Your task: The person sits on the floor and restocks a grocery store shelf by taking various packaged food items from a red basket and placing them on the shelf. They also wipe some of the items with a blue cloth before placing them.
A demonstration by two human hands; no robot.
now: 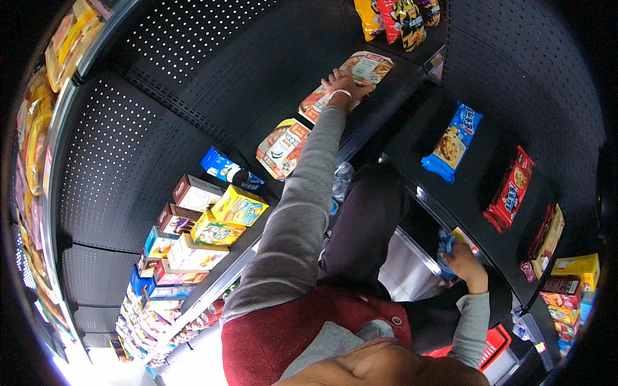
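My left hand, with a light bracelet at the wrist, spans a packaged food tray on the black shelf. Its fingers reach the far side and the thumb lies towards the front; the palm hides part of the pack. Touching or close beyond it is a similar tray, and nearer me stands another tray. Lower on the right, my right hand grips a crumpled blue cloth beside the edge of the other shelf.
Snack boxes and a blue biscuit pack stand on the left. Blue and red cookie packs lie on the right shelf. Bagged snacks hang over the far corner. A red basket is low at right.
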